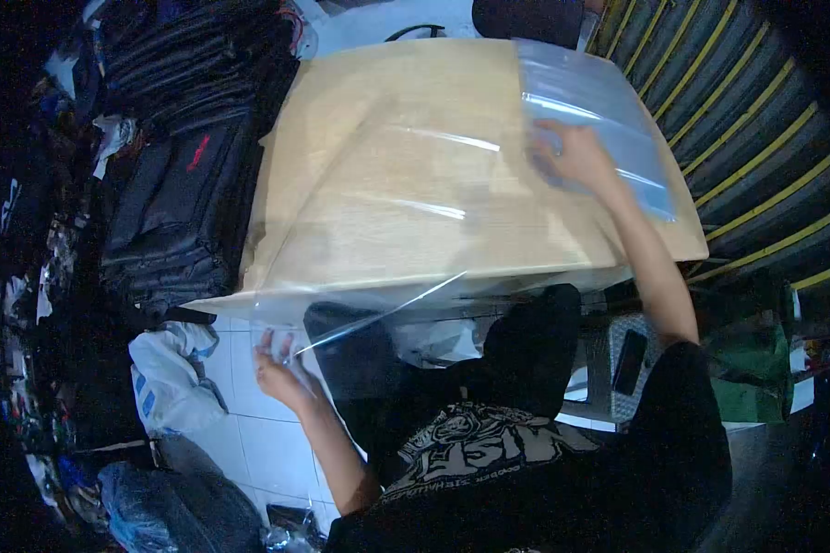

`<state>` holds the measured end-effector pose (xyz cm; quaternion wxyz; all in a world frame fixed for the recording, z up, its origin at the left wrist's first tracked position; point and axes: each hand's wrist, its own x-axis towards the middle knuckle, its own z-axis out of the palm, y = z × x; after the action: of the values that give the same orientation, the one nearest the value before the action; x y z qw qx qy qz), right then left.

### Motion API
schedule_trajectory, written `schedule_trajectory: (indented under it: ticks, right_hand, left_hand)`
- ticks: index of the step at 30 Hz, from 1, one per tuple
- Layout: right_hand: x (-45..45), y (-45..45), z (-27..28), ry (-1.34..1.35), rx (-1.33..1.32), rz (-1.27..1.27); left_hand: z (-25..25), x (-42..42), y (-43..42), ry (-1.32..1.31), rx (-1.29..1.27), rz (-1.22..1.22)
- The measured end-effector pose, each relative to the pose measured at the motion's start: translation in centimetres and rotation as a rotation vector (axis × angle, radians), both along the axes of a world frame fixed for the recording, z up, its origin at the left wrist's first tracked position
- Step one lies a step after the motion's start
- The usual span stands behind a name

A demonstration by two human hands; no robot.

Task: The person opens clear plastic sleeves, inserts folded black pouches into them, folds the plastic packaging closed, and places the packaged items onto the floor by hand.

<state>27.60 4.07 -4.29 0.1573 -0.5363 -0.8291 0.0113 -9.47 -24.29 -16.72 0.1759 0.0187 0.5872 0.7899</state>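
Observation:
A large clear plastic sheet (424,208) stretches slantwise over the wooden table (341,249), its near-left corner hanging past the front edge. My left hand (284,373) pinches that corner below the table's edge. At the upper right, my right hand (576,158) hovers over or touches a pile of bluish clear plastic sheets (650,189). The right fingers are curled and smeared by motion, so whether they grip the big sheet does not show. Glare streaks mark the sheet's surface.
Stacked black bags (171,203) stand against the table's left side. A ribbed shutter with yellow stripes (756,138) borders the right. White and dark plastic bags (180,378) lie on the tiled floor at left. A dark phone (629,362) rests on a grey surface near my right arm.

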Motion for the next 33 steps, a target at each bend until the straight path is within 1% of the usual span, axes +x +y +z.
schedule_trajectory:
  ticks: [2,3,4,5,7,8,9,11,12,15,16,18,20,21,23,26,29,30,31,32,33]
  right_hand:
    - [-3.0,-4.6,0.1,0.239,-0.171,0.083]
    - [-4.5,-7.6,-0.5,0.45,-0.236,0.207]
    - [-6.2,-10.3,-1.8,0.544,-0.336,0.372]
    - [-8.1,-13.6,-1.7,0.56,-0.486,0.366]
    - [-11.4,-18.9,-3.6,0.358,-0.286,0.687]
    - [-12.7,-20.7,-4.5,0.358,-0.272,0.728]
    - [-13.7,-21.8,-5.4,0.362,-0.262,0.768]
    - [-15.0,-20.7,-7.8,0.36,-0.117,0.693]
    - [-15.3,-19.3,-8.3,0.339,-0.117,0.785]
    - [-15.3,-17.2,-7.1,0.3,-0.168,0.894]
    - [-15.2,-16.2,-6.4,0.267,-0.09,0.856]
    - [-15.1,-13.8,-5.2,0.204,0.056,0.792]
    - [-14.4,-9.4,-6.4,0.339,-0.15,0.795]
    - [-14.3,-8.0,-5.6,0.298,-0.225,0.778]
    - [-14.0,-6.7,-3.0,0.206,-0.376,0.74]
    - [-13.9,-8.6,-0.4,0.143,-0.102,0.641]
    - [-14.5,-16.2,1.6,0.152,-0.217,0.579]
    - [-14.7,-17.7,0.4,0.202,-0.068,0.627]
    - [-14.9,-18.4,-1.7,0.254,0.081,0.669]
    - [-15.5,-18.4,-3.8,0.348,0.168,0.664]
    - [-15.3,-18.2,-5.0,0.358,0.17,0.664]
  left_hand:
    - [0.2,-0.2,-1.0,0.057,-0.03,-0.01]
    - [0.3,-0.4,-1.5,0.085,-0.04,-0.011]
    - [-0.3,-0.4,-1.6,0.042,-0.075,-0.023]
    - [-0.5,0.1,-1.4,0.019,-0.067,-0.048]
    - [-0.7,2.3,-1.3,-0.027,-0.073,-0.124]
    - [-0.3,3.7,-1.3,0.053,0.004,-0.201]
    - [0.0,4.7,-1.0,0.034,0.012,-0.188]
    - [0.4,5.9,-0.6,-0.009,0.013,-0.164]
    - [1.4,6.0,-0.6,-0.053,0.042,-0.173]
    - [1.0,3.4,-0.6,-0.049,0.056,-0.211]
    - [1.3,2.5,-0.8,-0.004,0.003,-0.248]
    - [2.0,1.7,-0.7,0.017,-0.024,-0.272]
    - [2.3,1.4,-0.6,0.016,-0.037,-0.309]
    - [3.3,2.1,-0.1,-0.043,-0.005,-0.334]
    - [2.7,2.4,0.6,-0.075,0.095,-0.41]
    - [5.4,4.9,2.2,-0.139,0.245,-0.531]
    - [5.6,6.0,3.1,-0.144,0.219,-0.555]
    - [6.1,6.7,3.2,-0.208,0.252,-0.503]
    - [5.8,7.1,3.3,-0.171,0.242,-0.499]
    - [5.5,7.4,3.2,-0.131,0.23,-0.5]
    - [5.2,7.8,3.3,-0.089,0.22,-0.503]
